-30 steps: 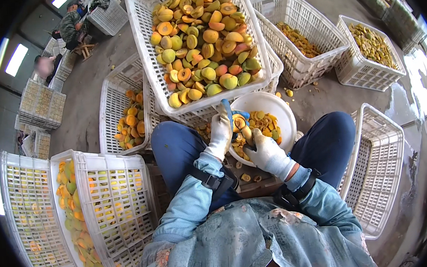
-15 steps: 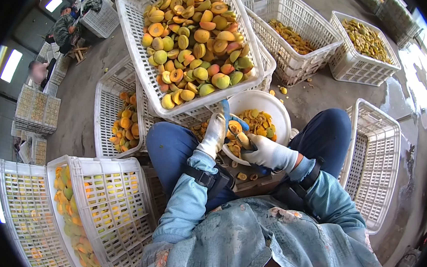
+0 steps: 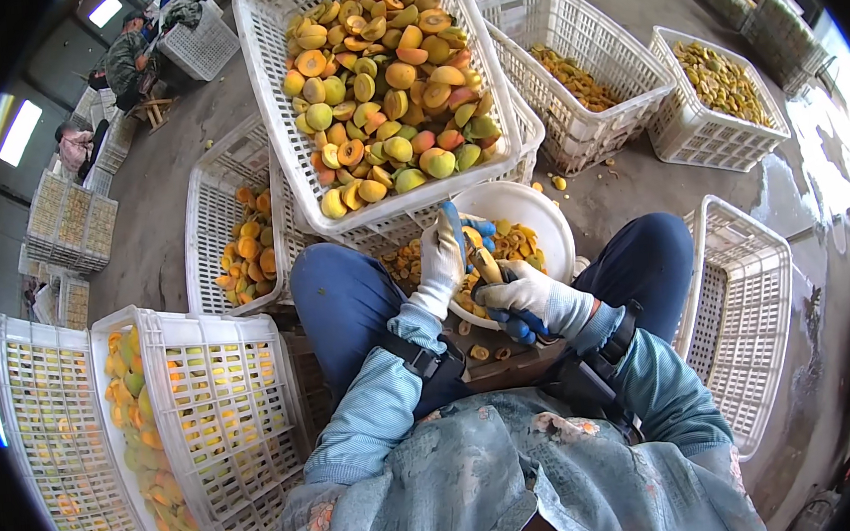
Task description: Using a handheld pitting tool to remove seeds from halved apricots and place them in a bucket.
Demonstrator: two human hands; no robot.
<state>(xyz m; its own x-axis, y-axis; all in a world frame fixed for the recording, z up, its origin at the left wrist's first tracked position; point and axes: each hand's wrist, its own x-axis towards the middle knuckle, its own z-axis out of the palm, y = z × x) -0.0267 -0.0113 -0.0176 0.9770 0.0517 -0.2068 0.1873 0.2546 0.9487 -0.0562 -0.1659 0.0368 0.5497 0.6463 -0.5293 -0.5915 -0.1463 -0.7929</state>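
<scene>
My left hand (image 3: 441, 254), in a white glove with blue on the fingers, is closed on a yellow-orange peach half (image 3: 482, 253), now turned nearly edge-on. Pressed up close to it from the right, my right hand (image 3: 545, 299) is curled in the same kind of glove. A slim tan piece runs from that fist toward the fruit; whether it is a tool cannot be made out. Below both hands, between my knees, stands a round white basin (image 3: 559, 217) holding orange fruit pieces. Just beyond, a white crate (image 3: 286, 142) is heaped with halved yellow-green peaches.
Crates with fruit stand at left (image 3: 220, 381), mid-left (image 3: 199, 208) and back right (image 3: 565, 15). A plastic crate (image 3: 750, 330) is beside my right knee. Fruit scraps (image 3: 479, 352) lie below the basin. Other people (image 3: 125, 64) sit far left. Wet floor shines at right.
The peach half has turned from showing its cut orange face to nearly edge-on. My right hand has rolled, so more blue of its fingers shows underneath.
</scene>
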